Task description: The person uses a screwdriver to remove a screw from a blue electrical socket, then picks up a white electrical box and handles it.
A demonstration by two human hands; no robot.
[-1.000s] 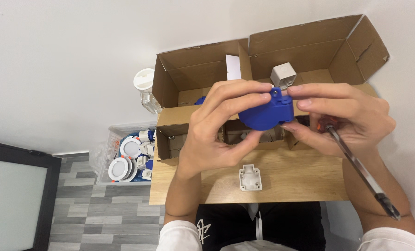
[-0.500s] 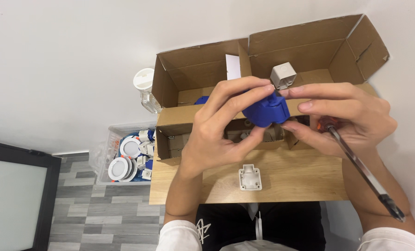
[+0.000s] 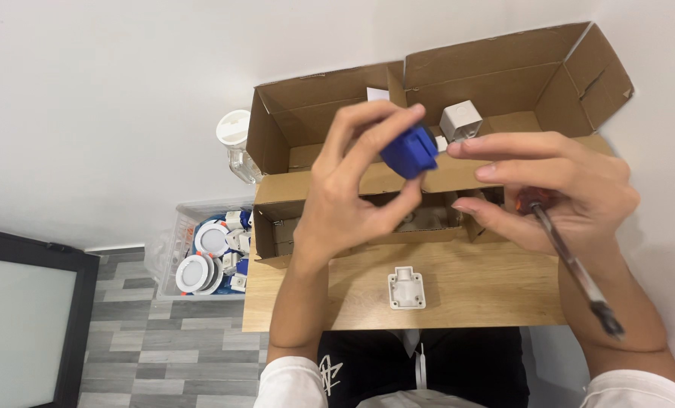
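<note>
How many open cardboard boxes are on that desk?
3: one at the back left, one at the back right, and a lower one in front, behind the hands. Others may be hidden.

The blue plastic part [image 3: 410,151] now sits in the left hand [image 3: 352,198] alone, pinched at the fingertips and turned so it shows narrower than a second ago. The right hand [image 3: 556,193] has let go, its fingers now open just beside the part.
</note>
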